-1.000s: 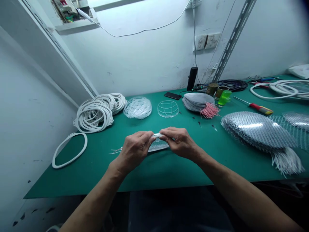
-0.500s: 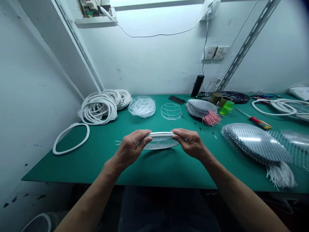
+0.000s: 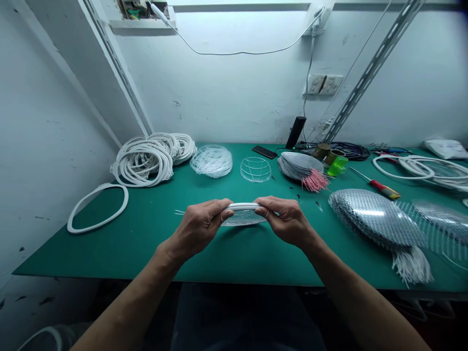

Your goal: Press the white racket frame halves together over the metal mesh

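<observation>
The left hand [image 3: 199, 229] and the right hand [image 3: 283, 221] are both closed on a white plastic ring [image 3: 241, 206], one at each side, with the fingers wrapped over its rim. A silvery mesh disc [image 3: 243, 219] shows below the rim between the hands, and thin white wire ends [image 3: 180, 212] stick out past the left hand. The piece is held tilted, nearly edge-on, over the near middle of the green-topped table [image 3: 109, 258].

To the left lies a single white ring [image 3: 97, 208], with a heap of white rings [image 3: 142, 163] beyond it. Straight ahead at the far edge are a pile of clear wire domes [image 3: 211, 161] and one wire cage dome [image 3: 255, 169], with a black phone [image 3: 263, 152] behind them. Further right sits a stack of grey mesh discs [image 3: 298, 165] with pink wire ends [image 3: 315, 180], beside a green cup [image 3: 337, 166] and a screwdriver with a red and yellow handle [image 3: 380, 189].

A large stack of silver mesh discs [image 3: 373, 219] with white wire ends [image 3: 411, 265] fills the near right, and white tubing [image 3: 402, 168] lies coiled at the far right.
</observation>
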{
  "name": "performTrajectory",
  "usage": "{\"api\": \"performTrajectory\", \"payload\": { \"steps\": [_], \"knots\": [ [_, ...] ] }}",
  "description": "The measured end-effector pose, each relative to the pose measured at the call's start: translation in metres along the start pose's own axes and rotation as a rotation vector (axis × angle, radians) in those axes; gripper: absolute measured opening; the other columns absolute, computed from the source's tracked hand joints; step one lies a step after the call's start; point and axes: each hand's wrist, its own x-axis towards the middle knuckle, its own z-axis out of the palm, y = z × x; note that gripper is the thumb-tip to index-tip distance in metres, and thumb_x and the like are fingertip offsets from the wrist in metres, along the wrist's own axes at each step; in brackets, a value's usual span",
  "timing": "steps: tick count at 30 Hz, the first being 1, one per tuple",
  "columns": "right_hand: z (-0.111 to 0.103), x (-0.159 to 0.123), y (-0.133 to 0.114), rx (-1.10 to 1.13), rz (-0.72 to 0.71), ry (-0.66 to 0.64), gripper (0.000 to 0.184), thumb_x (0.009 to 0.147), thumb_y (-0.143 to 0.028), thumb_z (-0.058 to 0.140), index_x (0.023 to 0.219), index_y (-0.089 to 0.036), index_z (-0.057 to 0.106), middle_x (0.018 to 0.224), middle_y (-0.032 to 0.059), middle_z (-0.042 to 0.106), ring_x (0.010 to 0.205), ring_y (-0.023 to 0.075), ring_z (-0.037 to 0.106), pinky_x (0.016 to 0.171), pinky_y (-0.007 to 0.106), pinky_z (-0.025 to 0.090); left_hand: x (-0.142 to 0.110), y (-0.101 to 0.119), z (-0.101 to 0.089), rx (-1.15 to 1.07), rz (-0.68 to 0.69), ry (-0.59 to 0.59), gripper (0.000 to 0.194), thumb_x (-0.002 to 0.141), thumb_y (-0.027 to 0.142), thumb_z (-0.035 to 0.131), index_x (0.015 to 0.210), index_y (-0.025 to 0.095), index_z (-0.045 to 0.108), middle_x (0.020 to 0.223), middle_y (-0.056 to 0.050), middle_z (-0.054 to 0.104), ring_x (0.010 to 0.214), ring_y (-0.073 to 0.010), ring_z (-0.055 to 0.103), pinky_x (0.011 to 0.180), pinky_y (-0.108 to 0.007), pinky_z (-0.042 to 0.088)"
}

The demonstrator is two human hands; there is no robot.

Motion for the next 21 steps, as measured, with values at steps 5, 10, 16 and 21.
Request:
{"api": "performTrajectory", "payload": {
  "steps": [5, 10, 16, 21],
  "knots": [
    [-0.001, -0.001, 0.0, -0.047, -0.033, 0.014, 0.016, 0.1, -0.028, 0.06, 0.104, -0.024, 0.076, 0.098, 0.0045, 0.078, 0.086, 0.0194, 0.07, 0.077, 0.03, 0.052, -0.002, 0.007, 0.004, 0.082, 0.018, 0.063, 0.022, 0.105, 0.031, 0.056, 0.107, 0.018, 0.073, 0.077, 0.0, 0.07, 0.063, -0.01, 0.06, 0.061, -0.021, 0.044],
    [-0.001, 0.002, 0.006, -0.094, -0.056, 0.027, 0.017, 0.1, -0.03, 0.06, 0.102, -0.024, 0.076, 0.096, 0.005, 0.078, 0.085, 0.0195, 0.071, 0.076, 0.03, 0.052, -0.001, 0.008, 0.005, 0.078, 0.005, 0.089, 0.026, 0.105, 0.034, 0.054, 0.101, 0.018, 0.074, 0.072, 0.001, 0.068, 0.061, -0.0096, 0.057, 0.059, -0.021, 0.043],
    [0.0, 0.011, 0.006, -0.057, -0.065, -0.044, 0.02, 0.101, -0.032, 0.059, 0.112, -0.023, 0.074, 0.103, 0.0068, 0.077, 0.091, 0.0204, 0.071, 0.079, 0.031, 0.053, -0.003, 0.0, 0.003, 0.102, -0.044, 0.021, 0.026, 0.106, 0.036, 0.051, 0.115, 0.02, 0.07, 0.093, -0.003, 0.075, 0.075, -0.0134, 0.067, 0.066, -0.022, 0.049],
    [0.005, 0.017, -0.007, -0.057, -0.127, -0.091, 0.026, 0.101, -0.034, 0.061, 0.122, -0.024, 0.072, 0.118, 0.0099, 0.075, 0.108, 0.025, 0.069, 0.091, 0.036, 0.055, -0.004, 0.003, 0.006, 0.105, 0.004, 0.049, 0.026, 0.106, 0.036, 0.053, 0.114, 0.019, 0.071, 0.094, -0.005, 0.076, 0.08, -0.0157, 0.071, 0.074, -0.024, 0.053]
  ]
}}
